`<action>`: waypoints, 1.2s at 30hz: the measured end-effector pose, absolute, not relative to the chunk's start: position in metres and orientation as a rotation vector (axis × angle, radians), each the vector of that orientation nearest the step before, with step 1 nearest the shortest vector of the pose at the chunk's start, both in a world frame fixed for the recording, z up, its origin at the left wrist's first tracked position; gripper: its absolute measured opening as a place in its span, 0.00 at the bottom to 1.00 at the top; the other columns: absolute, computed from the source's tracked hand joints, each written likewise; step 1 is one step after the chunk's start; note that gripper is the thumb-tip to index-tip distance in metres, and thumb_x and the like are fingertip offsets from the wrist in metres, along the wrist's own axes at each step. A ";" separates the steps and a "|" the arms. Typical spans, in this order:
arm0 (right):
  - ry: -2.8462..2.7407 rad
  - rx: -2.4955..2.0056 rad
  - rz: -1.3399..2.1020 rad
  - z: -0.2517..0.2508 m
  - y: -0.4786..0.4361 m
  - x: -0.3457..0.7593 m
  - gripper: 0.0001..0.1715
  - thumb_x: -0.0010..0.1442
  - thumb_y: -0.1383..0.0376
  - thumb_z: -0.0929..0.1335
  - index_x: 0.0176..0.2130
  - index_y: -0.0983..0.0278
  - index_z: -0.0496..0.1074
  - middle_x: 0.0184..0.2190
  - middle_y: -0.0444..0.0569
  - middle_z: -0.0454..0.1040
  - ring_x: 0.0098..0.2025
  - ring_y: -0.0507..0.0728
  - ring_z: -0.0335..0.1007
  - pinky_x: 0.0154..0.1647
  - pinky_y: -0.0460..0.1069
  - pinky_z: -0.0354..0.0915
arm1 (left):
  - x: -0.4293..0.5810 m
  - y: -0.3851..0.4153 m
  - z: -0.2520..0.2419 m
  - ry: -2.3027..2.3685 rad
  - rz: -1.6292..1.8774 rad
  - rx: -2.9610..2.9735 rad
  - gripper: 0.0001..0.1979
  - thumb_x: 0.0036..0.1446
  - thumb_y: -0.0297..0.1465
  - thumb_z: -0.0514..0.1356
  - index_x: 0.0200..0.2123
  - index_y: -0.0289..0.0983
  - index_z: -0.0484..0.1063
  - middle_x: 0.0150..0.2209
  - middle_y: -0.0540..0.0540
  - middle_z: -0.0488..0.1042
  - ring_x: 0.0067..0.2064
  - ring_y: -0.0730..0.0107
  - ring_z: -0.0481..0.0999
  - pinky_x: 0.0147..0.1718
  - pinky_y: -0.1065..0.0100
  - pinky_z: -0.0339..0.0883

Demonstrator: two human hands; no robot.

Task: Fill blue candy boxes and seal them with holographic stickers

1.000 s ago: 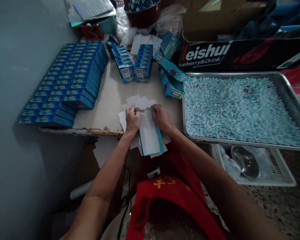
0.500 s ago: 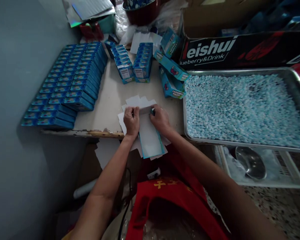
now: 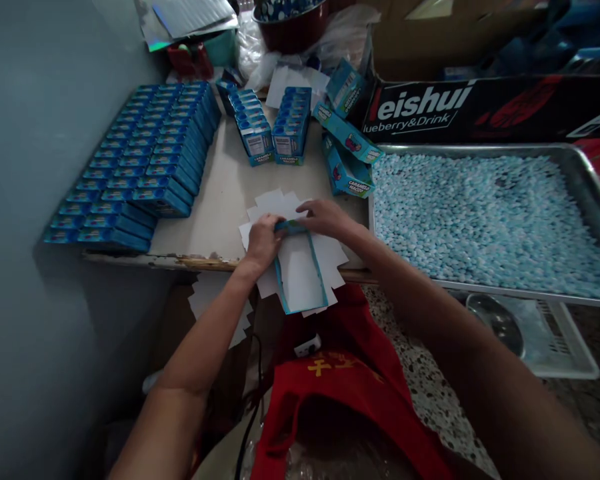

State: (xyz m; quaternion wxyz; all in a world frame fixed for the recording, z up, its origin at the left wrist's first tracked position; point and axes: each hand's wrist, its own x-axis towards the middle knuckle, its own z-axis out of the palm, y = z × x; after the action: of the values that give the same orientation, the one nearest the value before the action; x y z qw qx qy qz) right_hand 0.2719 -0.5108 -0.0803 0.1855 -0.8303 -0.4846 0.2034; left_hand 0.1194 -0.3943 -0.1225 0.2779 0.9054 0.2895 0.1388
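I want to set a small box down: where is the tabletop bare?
Mainly the tabletop between the big blue box block and the white card sheets, plus a narrower strip between those sheets and the two box rows. Crowded: the back, and the right, with the tray.

The carton (image 3: 303, 273) is thin card, matt white inside; the many blue boxes (image 3: 145, 153) have a smooth, glossy print. The tray (image 3: 580, 180) is dull silvery metal, the scoop (image 3: 495, 323) shinier metal. The tabletop (image 3: 220, 193) looks smooth, its wooden edge (image 3: 210, 263) rough and chipped; the apron (image 3: 325, 407) is red cloth, the bags (image 3: 250, 43) crinkled, shiny plastic
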 end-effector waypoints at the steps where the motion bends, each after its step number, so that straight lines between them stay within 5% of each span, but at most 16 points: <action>1: -1.465 -2.366 0.529 -0.078 -0.505 0.271 0.19 0.64 0.66 0.71 0.53 0.65 0.82 0.46 0.56 0.84 0.50 0.63 0.80 0.52 0.53 0.71 | 0.123 -0.391 -0.117 0.806 0.277 2.517 0.07 0.59 0.29 0.66 0.41 0.42 0.83 0.45 0.41 0.82 0.49 0.52 0.80 0.51 0.57 0.72; 6: -2.037 -2.460 0.369 -0.075 -0.481 0.269 0.17 0.61 0.69 0.71 0.49 0.70 0.82 0.49 0.65 0.82 0.53 0.70 0.78 0.49 0.56 0.70 | 0.138 -0.377 -0.100 0.814 -0.002 2.707 0.04 0.55 0.34 0.70 0.34 0.43 0.85 0.37 0.41 0.83 0.46 0.46 0.81 0.48 0.54 0.70; 13: -2.162 -2.358 0.361 -0.081 -0.476 0.263 0.17 0.65 0.67 0.68 0.51 0.68 0.81 0.49 0.63 0.82 0.53 0.69 0.79 0.49 0.55 0.68 | 0.127 -0.381 -0.102 0.725 0.023 2.826 0.12 0.62 0.32 0.60 0.43 0.41 0.84 0.43 0.38 0.83 0.47 0.49 0.82 0.44 0.58 0.71; 19: -1.985 -2.467 0.422 -0.080 -0.474 0.262 0.18 0.63 0.63 0.71 0.51 0.67 0.82 0.49 0.63 0.83 0.51 0.68 0.80 0.46 0.53 0.68 | 0.160 -0.369 -0.092 0.993 -0.230 2.764 0.10 0.47 0.32 0.70 0.36 0.47 0.86 0.37 0.42 0.85 0.43 0.47 0.83 0.40 0.57 0.74; 25: -2.073 -2.436 0.409 -0.060 -0.484 0.256 0.19 0.66 0.69 0.66 0.54 0.67 0.78 0.52 0.63 0.81 0.55 0.65 0.79 0.46 0.51 0.67 | 0.147 -0.361 -0.090 0.897 0.095 2.594 0.09 0.47 0.36 0.72 0.35 0.44 0.85 0.38 0.43 0.85 0.45 0.48 0.83 0.46 0.56 0.75; 28: -1.999 -2.443 0.390 -0.046 -0.501 0.258 0.17 0.64 0.70 0.66 0.51 0.66 0.78 0.49 0.61 0.82 0.51 0.64 0.79 0.44 0.50 0.67 | 0.119 -0.348 -0.088 0.898 0.396 2.170 0.17 0.49 0.40 0.74 0.42 0.41 0.83 0.37 0.45 0.84 0.43 0.57 0.82 0.46 0.60 0.75; 31: -1.704 -2.491 0.322 -0.025 -0.522 0.276 0.19 0.60 0.71 0.68 0.51 0.65 0.75 0.45 0.57 0.82 0.44 0.62 0.80 0.40 0.49 0.67 | 0.086 -0.326 -0.084 0.940 0.728 1.773 0.18 0.61 0.43 0.66 0.48 0.37 0.79 0.39 0.44 0.82 0.41 0.64 0.80 0.45 0.61 0.75; 33: -1.422 -2.484 0.314 -0.012 -0.535 0.299 0.24 0.59 0.72 0.69 0.55 0.66 0.72 0.40 0.54 0.82 0.35 0.58 0.78 0.36 0.48 0.67 | 0.066 -0.312 -0.086 1.023 0.839 1.669 0.16 0.66 0.42 0.61 0.47 0.35 0.77 0.38 0.45 0.80 0.39 0.67 0.78 0.45 0.61 0.74; 36: -0.977 -2.403 0.261 0.000 -0.546 0.347 0.26 0.60 0.73 0.68 0.58 0.70 0.68 0.32 0.52 0.79 0.22 0.51 0.70 0.29 0.48 0.65 | 0.047 -0.305 -0.099 1.082 0.810 1.679 0.10 0.60 0.36 0.66 0.39 0.35 0.77 0.32 0.47 0.78 0.35 0.68 0.74 0.43 0.62 0.72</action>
State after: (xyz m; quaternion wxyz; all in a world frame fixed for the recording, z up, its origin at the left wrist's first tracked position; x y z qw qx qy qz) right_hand 0.3470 -0.5462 0.0001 0.2639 -0.8891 -0.3613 0.0967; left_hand 0.0473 -0.3049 -0.0992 0.4734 0.6861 0.4421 0.3312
